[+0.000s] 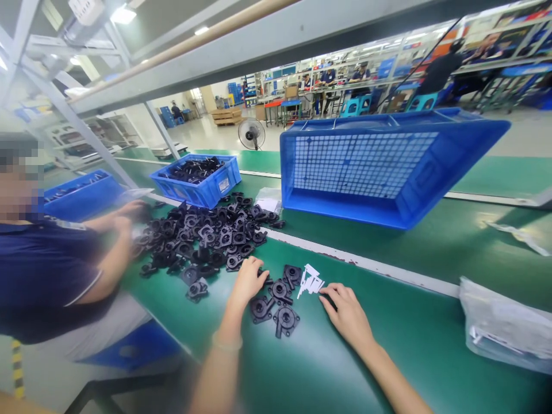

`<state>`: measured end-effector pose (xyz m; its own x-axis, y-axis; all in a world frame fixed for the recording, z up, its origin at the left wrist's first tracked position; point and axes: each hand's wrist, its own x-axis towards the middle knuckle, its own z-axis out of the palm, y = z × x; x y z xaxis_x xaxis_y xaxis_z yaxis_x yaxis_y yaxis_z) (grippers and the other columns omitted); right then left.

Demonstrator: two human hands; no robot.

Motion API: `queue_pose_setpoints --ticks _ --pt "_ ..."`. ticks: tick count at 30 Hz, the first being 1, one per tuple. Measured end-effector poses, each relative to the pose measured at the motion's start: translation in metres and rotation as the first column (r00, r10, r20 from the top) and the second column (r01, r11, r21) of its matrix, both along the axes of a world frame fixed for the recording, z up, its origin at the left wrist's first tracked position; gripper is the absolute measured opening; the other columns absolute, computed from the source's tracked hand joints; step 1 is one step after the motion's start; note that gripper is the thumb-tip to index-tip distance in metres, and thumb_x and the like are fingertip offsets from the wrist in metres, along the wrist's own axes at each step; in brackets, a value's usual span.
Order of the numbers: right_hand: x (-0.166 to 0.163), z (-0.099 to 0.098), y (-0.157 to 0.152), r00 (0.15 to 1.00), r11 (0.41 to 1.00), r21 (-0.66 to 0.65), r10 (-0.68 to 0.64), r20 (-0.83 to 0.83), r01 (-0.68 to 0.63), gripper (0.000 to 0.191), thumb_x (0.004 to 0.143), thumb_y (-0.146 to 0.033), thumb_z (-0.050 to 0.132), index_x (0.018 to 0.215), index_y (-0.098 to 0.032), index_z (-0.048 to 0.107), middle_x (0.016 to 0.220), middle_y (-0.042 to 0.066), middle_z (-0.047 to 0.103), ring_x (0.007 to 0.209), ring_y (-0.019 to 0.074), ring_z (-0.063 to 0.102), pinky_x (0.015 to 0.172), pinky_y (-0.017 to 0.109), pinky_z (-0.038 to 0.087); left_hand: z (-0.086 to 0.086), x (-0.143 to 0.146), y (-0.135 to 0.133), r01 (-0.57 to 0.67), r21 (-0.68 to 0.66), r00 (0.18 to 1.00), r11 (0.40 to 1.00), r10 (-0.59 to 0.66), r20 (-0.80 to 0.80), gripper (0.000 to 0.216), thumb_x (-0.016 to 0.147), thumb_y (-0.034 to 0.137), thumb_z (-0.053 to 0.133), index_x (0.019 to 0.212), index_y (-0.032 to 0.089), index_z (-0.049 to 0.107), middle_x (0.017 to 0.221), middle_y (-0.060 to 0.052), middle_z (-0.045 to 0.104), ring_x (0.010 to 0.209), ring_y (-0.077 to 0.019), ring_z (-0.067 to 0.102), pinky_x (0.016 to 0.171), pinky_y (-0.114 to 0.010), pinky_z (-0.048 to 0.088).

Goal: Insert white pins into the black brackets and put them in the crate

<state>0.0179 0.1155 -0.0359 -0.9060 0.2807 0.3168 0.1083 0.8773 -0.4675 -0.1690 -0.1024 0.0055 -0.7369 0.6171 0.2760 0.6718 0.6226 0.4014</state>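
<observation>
My left hand (249,280) rests on the green table with its fingers curled over a black plastic part at the edge of a small group of black parts (276,305). My right hand (347,310) lies to the right, fingers bent, its fingertips touching small white plastic pieces (309,282). A big heap of the same black parts (207,238) lies just behind my left hand.
A large blue mesh crate (371,167) lies tipped on its side behind my hands. A small blue bin (196,181) holds more black parts. A co-worker in a dark shirt (43,276) sits at the left, hands at the heap. A clear plastic bag (504,328) lies at the right.
</observation>
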Motion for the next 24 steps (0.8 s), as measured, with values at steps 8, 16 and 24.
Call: queue_pose_setpoints --ticks 8,16,24 --pt "0.005 0.000 0.002 1.000 0.999 -0.048 0.013 -0.023 -0.014 0.016 0.090 -0.032 0.045 0.094 -0.024 0.059 0.098 0.006 0.061 0.089 0.0225 0.055 0.081 0.039 0.048 -0.010 -0.026 -0.021 -0.393 0.111 0.911 0.913 0.403 -0.087 0.035 0.083 0.026 0.050 0.116 0.012 0.052 0.121 -0.018 0.048 0.114 -0.0350 0.044 0.093 -0.052 0.042" --pt "0.007 0.004 0.001 0.999 0.997 -0.066 0.022 -0.033 -0.024 0.018 0.090 -0.031 0.044 0.092 -0.025 0.061 0.098 0.007 0.062 0.089 0.0230 0.056 0.080 0.039 0.048 -0.021 -0.035 -0.025 -0.396 0.073 0.915 0.915 0.400 -0.047 0.018 0.082 0.025 0.050 0.093 0.016 0.061 0.085 -0.011 0.061 0.085 -0.0280 0.057 0.080 -0.044 0.049" --pt "0.007 0.005 0.000 0.999 0.997 -0.076 0.027 -0.022 -0.029 0.019 0.090 -0.031 0.043 0.091 -0.024 0.061 0.097 0.007 0.061 0.089 0.0233 0.055 0.080 0.040 0.048 -0.019 -0.025 -0.010 -0.286 0.128 0.946 0.950 0.301 -0.120 0.034 0.083 0.027 0.052 0.115 0.015 0.054 0.121 -0.016 0.051 0.114 -0.0301 0.045 0.098 -0.046 0.041"
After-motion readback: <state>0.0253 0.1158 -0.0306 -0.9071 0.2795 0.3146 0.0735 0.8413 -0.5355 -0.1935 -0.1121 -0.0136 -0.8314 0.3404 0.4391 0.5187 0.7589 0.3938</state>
